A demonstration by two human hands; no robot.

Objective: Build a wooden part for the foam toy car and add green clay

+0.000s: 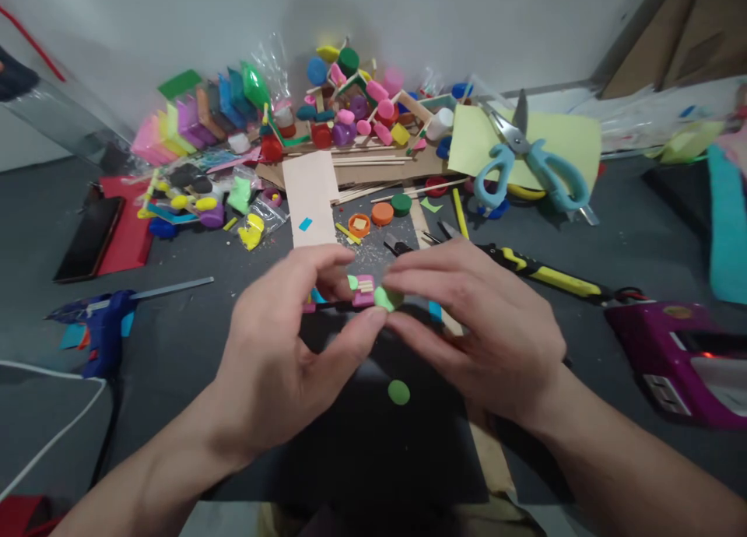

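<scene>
Near the middle of the dark table, my left hand (280, 335) and my right hand (478, 327) meet around a small craft piece. My right hand pinches a light green foam piece (386, 297) between thumb and fingers. The tip of my left thumb presses near the same green piece. Beside it, to the left, is a small pink piece with short pale sticks (363, 288), held in the curl of my left fingers; a dark strip runs from it. Part of the grip is hidden. A green oval disc (399, 392) lies below my hands.
A blue glue gun (108, 327) lies left, near a phone (90, 237). Scissors (519, 144) rest on yellow sheet at the back right. A yellow-black cutter (548, 276) and a purple device (671, 358) are right. Colourful caps and clay models (355, 109) pile along the wall.
</scene>
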